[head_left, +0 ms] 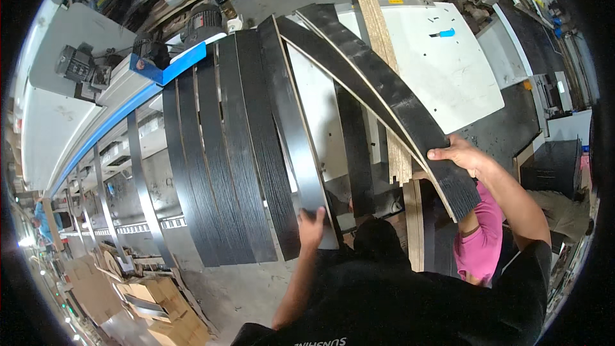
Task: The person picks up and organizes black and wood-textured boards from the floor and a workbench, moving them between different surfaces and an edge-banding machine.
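Observation:
My right hand (458, 154) grips a long black wood-grain board (391, 93) by its right edge, near the close end, thumb on top. That board slants from the far middle toward me, and a second black board (349, 77) shows along its left side, partly covered by it. My left hand (312, 227) rests at the near end of a smooth, shiny black board (295, 128), thumb and fingers apart. Left of it lies a row of several black textured boards (218, 154), side by side. Under the held board stands a stack of pale-edged strips (378, 25).
A white panel (448, 70) bears a blue-handled tool (446, 32). On the left runs a machine with a blue rail (109, 128), motors (205, 20) and metal crossbars (146, 186). Cardboard boxes (160, 307) sit at lower left. Pink cloth (480, 237) shows beside my right arm.

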{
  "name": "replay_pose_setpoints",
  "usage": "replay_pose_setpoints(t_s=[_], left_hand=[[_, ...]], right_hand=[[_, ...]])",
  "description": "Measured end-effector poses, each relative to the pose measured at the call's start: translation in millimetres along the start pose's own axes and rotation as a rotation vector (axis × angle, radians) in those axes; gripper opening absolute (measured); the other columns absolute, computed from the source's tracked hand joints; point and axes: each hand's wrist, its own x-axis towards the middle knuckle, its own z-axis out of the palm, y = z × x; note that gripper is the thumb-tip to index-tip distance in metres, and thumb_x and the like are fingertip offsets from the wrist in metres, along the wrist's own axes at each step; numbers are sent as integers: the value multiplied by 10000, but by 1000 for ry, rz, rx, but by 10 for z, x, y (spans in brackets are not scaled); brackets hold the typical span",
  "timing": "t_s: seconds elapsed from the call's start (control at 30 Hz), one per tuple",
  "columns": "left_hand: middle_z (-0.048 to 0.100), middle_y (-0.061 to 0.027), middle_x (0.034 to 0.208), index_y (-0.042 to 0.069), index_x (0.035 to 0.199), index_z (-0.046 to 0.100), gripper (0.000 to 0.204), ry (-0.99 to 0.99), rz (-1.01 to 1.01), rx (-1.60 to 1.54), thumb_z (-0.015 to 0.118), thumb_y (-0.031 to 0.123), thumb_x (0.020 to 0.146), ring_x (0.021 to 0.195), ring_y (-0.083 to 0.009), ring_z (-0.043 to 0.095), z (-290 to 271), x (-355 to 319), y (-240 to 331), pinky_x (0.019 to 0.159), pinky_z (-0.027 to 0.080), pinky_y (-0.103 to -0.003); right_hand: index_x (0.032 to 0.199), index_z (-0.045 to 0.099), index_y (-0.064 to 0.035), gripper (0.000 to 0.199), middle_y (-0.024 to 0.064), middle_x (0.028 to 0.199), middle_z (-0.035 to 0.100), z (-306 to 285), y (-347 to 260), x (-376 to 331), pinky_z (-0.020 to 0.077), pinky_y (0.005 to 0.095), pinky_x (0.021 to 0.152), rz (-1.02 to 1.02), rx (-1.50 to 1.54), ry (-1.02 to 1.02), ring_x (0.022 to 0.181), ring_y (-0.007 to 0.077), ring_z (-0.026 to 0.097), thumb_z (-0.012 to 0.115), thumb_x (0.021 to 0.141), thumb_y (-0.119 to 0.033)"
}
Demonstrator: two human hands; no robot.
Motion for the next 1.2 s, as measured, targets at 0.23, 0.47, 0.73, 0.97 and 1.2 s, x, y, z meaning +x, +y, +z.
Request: replay_pose_setpoints(t_s=[0.23, 0.47, 0.73, 0.97, 1.2], left_hand=[[384, -348, 1578, -121, 1585, 249, 1111, -286, 181, -736, 639, 686, 929, 1484, -410, 399, -96, -243, 1503, 1206, 346, -494], [680, -249, 1246, -104, 1385, 529, 701, -462, -35, -1025, 846, 266, 882, 1147, -342, 685, 396, 385, 2760, 956, 563, -458], [754, -185, 964, -62, 1126, 635, 475, 32, 414, -392, 893, 172, 803, 879, -314, 747, 632, 1036, 2842, 772, 590, -401], [715, -290, 888, -56, 1068, 531, 562, 334, 477, 210, 817, 381, 859, 866, -517, 700, 1219, 1395, 3511, 799, 550, -561], [694, -295, 1054, -18, 1163, 510, 442, 328, 530, 443, 544, 409, 1055, 965, -504, 681, 1831, 1349, 3521, 834, 533, -580]], right_hand=[[1262, 612, 107, 757, 184, 1146, 718, 272, 191, -140, 549, 356, 935, -34, 69, -43, 1049, 248, 691, 956, 746, -329], [1395, 545, 72, 926, 186, 1252, 711, 1246, 841, 101, 559, 367, 972, -388, 180, 7, 1107, 260, 697, 946, 741, -446], [1373, 524, 54, 935, 248, 1306, 613, 1463, 1133, 863, 485, 483, 1024, -419, 191, -169, 1229, 372, 602, 777, 839, -671], [1236, 548, 53, 742, 242, 1236, 545, 766, 2156, 1595, 427, 519, 1008, -665, 132, 936, 1205, 367, 529, 721, 931, -601], [1534, 486, -38, 940, 142, 1458, 544, 977, 3179, 2464, 383, 472, 1096, 169, 904, -97, 1329, 295, 506, 542, 942, -765]])
